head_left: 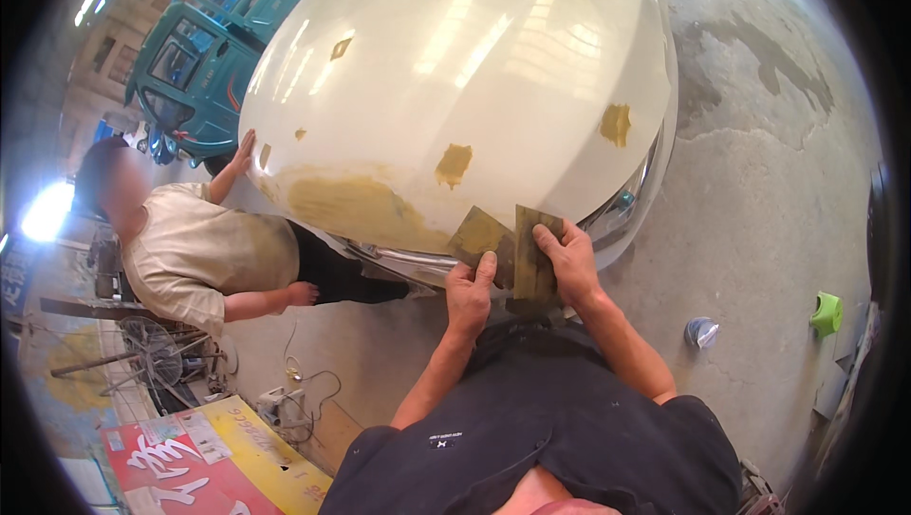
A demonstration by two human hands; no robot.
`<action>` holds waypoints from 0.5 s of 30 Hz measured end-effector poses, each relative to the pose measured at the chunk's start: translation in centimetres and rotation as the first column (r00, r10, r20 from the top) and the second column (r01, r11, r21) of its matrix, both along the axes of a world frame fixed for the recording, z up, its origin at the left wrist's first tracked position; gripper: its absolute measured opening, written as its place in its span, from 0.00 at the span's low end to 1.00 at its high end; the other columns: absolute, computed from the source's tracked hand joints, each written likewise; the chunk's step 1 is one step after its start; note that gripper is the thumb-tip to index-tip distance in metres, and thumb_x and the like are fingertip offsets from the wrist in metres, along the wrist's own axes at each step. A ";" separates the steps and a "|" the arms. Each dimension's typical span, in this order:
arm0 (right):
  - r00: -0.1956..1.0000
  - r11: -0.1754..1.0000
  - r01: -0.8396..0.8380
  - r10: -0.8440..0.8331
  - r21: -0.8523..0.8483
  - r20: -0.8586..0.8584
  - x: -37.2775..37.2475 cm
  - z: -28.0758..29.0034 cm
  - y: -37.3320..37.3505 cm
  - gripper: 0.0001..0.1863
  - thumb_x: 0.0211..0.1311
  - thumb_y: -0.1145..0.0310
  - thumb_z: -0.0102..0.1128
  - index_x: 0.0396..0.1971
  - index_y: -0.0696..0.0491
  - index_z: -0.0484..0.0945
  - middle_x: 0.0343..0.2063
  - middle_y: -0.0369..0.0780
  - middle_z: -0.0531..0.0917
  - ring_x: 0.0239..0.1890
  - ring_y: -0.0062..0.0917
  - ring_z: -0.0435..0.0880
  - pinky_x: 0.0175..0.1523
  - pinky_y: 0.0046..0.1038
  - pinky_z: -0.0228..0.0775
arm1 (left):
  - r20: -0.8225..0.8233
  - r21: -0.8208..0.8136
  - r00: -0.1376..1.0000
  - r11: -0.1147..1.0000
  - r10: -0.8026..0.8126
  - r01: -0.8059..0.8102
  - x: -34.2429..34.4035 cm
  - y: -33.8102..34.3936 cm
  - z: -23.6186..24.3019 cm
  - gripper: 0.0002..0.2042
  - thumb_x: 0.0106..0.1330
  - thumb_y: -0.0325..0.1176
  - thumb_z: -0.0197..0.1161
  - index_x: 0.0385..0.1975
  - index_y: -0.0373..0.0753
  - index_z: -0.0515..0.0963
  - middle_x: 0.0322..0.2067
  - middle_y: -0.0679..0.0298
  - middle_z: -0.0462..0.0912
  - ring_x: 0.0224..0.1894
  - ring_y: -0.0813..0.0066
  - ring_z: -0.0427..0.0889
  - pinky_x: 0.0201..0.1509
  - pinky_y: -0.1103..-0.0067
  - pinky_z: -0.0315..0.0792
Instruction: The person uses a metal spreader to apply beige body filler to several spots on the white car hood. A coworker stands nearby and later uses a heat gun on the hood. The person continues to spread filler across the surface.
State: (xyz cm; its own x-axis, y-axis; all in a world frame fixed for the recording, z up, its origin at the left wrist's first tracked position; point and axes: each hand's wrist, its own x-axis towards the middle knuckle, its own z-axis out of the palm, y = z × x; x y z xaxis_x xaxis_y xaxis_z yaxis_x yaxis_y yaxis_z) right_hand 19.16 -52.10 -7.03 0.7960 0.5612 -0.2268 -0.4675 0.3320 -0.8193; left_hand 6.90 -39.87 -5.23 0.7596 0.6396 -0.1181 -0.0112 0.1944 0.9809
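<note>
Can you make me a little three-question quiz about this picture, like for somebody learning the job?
1. What do the camera wearer's left hand and right hand each hold?
2. True or false: the teal truck is at the right side of the picture.
3. What colour are the patches on the white car hood?
A) blue
B) yellowish-brown
C) red

Key:
1. The left holds one flat spreader; the right holds another flat spreader.
2. False; it is at the left.
3. B
</note>
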 end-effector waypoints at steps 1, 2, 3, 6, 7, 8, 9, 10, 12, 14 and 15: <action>0.999 0.999 0.024 -0.023 -0.030 0.024 0.4 0.2 -0.1 0.12 0.77 0.69 0.63 0.50 0.63 0.82 0.42 0.36 0.88 0.41 0.15 0.84 0.47 0.22 0.79 | -0.001 0.035 1.000 0.999 0.001 -0.001 -0.2 0.0 -0.1 0.11 0.78 0.35 0.64 0.49 0.32 0.82 0.35 0.71 0.86 0.35 0.85 0.79 0.41 0.83 0.74; 0.998 0.997 0.048 -0.045 -0.060 0.049 0.8 0.4 -0.2 0.13 0.77 0.68 0.63 0.50 0.63 0.82 0.42 0.36 0.88 0.40 0.15 0.83 0.46 0.22 0.79 | -0.003 0.070 1.000 0.998 0.002 -0.001 -0.4 0.0 -0.2 0.11 0.78 0.34 0.65 0.47 0.32 0.83 0.35 0.71 0.86 0.34 0.85 0.80 0.39 0.83 0.74; 0.996 0.995 0.045 -0.038 -0.084 0.080 1.1 0.5 -0.2 0.13 0.77 0.68 0.63 0.51 0.62 0.81 0.42 0.36 0.88 0.41 0.15 0.83 0.47 0.22 0.79 | -0.005 0.105 1.000 0.994 0.003 -0.002 -0.6 0.0 -0.3 0.10 0.77 0.34 0.65 0.46 0.33 0.83 0.34 0.71 0.85 0.33 0.85 0.80 0.37 0.82 0.74; 0.980 0.982 0.068 -0.032 -0.176 0.198 1.5 1.3 -0.1 0.14 0.77 0.67 0.63 0.51 0.62 0.81 0.42 0.36 0.88 0.41 0.15 0.83 0.47 0.23 0.78 | -0.023 0.130 0.999 0.991 -0.040 0.043 -1.1 -0.1 -0.5 0.08 0.77 0.32 0.65 0.45 0.33 0.83 0.34 0.71 0.85 0.32 0.86 0.79 0.34 0.82 0.73; 0.971 0.977 0.077 -0.029 -0.196 0.237 1.4 1.6 0.1 0.14 0.77 0.67 0.63 0.51 0.62 0.81 0.42 0.36 0.88 0.40 0.15 0.83 0.47 0.23 0.78 | -0.002 0.132 1.000 0.991 -0.020 0.020 -1.0 -0.3 -0.3 0.08 0.77 0.32 0.65 0.44 0.33 0.83 0.32 0.71 0.85 0.31 0.86 0.78 0.33 0.82 0.72; 0.961 0.973 0.087 -0.025 -0.216 0.276 1.4 1.8 0.3 0.14 0.77 0.67 0.63 0.51 0.62 0.81 0.42 0.36 0.88 0.40 0.15 0.83 0.47 0.23 0.78 | 0.019 0.133 1.000 0.991 -0.001 -0.002 -0.7 -0.7 0.3 0.09 0.77 0.32 0.64 0.42 0.32 0.84 0.31 0.71 0.84 0.30 0.86 0.78 0.31 0.81 0.71; 0.949 0.967 0.097 -0.019 -0.234 0.315 1.3 2.0 0.5 0.14 0.78 0.67 0.62 0.51 0.62 0.81 0.42 0.36 0.88 0.40 0.16 0.82 0.47 0.22 0.77 | 0.041 0.134 0.999 0.991 0.019 -0.024 -0.6 -1.0 0.5 0.10 0.77 0.33 0.64 0.40 0.31 0.84 0.29 0.71 0.84 0.29 0.87 0.77 0.30 0.80 0.71; 0.952 0.970 0.101 -0.030 -0.221 0.303 1.2 2.2 0.6 0.14 0.77 0.67 0.63 0.50 0.63 0.81 0.41 0.37 0.88 0.40 0.17 0.83 0.47 0.24 0.78 | -0.023 0.187 1.000 0.982 -0.019 0.023 -0.9 -0.7 0.1 0.11 0.77 0.33 0.64 0.37 0.31 0.83 0.27 0.70 0.84 0.28 0.86 0.77 0.29 0.80 0.71; 0.958 0.975 0.110 -0.053 -0.194 0.280 1.0 2.7 0.9 0.14 0.75 0.66 0.66 0.48 0.64 0.81 0.40 0.40 0.89 0.40 0.19 0.84 0.47 0.26 0.78 | -0.154 0.282 0.984 0.951 -0.087 0.128 -1.6 -0.1 -1.1 0.13 0.77 0.34 0.63 0.32 0.30 0.83 0.23 0.70 0.83 0.25 0.86 0.76 0.28 0.78 0.70; 0.918 0.946 0.102 0.030 -0.309 0.395 0.3 2.9 1.0 0.15 0.75 0.66 0.65 0.49 0.64 0.81 0.40 0.40 0.89 0.40 0.19 0.82 0.47 0.27 0.77 | -0.124 0.323 0.990 0.940 -0.072 0.108 -1.3 -1.0 -0.5 0.17 0.77 0.35 0.64 0.27 0.28 0.81 0.18 0.65 0.81 0.21 0.82 0.75 0.25 0.75 0.68; 0.892 0.925 0.104 0.076 -0.365 0.446 -0.1 2.9 1.1 0.15 0.75 0.66 0.65 0.50 0.63 0.80 0.40 0.40 0.88 0.40 0.19 0.82 0.47 0.27 0.77 | -0.109 0.343 0.992 0.934 -0.066 0.099 -1.1 -1.4 0.0 0.19 0.76 0.36 0.64 0.24 0.28 0.80 0.15 0.63 0.80 0.19 0.81 0.74 0.24 0.73 0.67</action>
State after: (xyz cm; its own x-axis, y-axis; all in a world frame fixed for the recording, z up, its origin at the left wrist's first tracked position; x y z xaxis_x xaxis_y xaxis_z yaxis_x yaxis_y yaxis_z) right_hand 19.01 -51.00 -4.12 0.8681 0.4952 -0.0357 -0.0221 -0.0332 -0.9992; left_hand 5.78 -41.30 -5.28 0.8076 0.5891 0.0263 0.0857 -0.1614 0.9832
